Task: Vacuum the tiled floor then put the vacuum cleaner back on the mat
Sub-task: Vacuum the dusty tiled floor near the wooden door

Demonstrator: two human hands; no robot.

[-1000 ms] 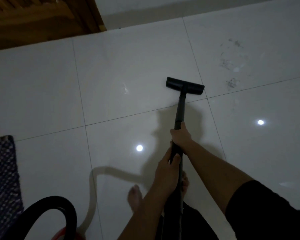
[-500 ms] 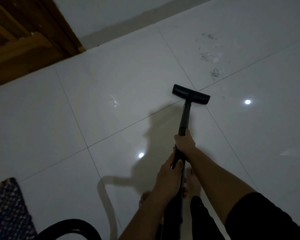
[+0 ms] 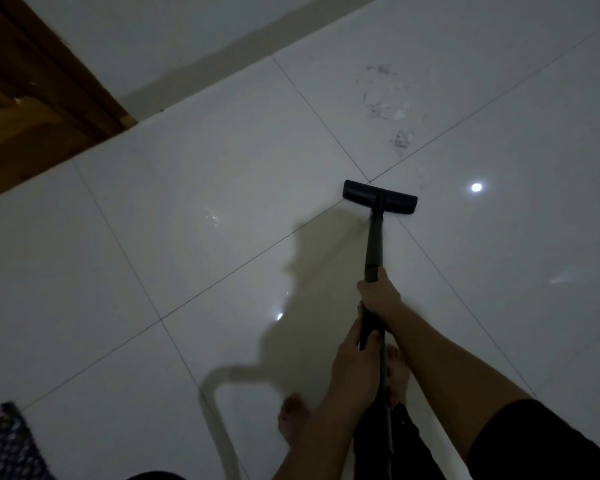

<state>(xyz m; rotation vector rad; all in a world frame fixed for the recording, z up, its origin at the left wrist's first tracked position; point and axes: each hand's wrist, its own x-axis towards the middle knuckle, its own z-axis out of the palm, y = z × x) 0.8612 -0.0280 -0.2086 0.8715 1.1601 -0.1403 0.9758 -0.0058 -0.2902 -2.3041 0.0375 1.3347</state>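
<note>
A black vacuum wand (image 3: 374,244) runs from my hands to its flat floor head (image 3: 380,196), which rests on the glossy white tiled floor (image 3: 187,271) at a grout crossing. My right hand (image 3: 378,294) grips the wand higher up, and my left hand (image 3: 355,358) grips it just below. Dark dust and hair (image 3: 387,105) lie scattered on the tile beyond the floor head. A patterned mat (image 3: 6,445) shows at the bottom left corner. The vacuum body is out of view.
A brown wooden door (image 3: 32,109) stands at the upper left beside a white wall (image 3: 187,39). My bare feet (image 3: 293,420) stand on the tiles under my arms. A curve of black hose (image 3: 153,476) peeks in at the bottom edge.
The view has swung so the mat and hose slid toward the bottom left. The floor head has shifted right, closer to the dust patch. Both hands keep their hold.
</note>
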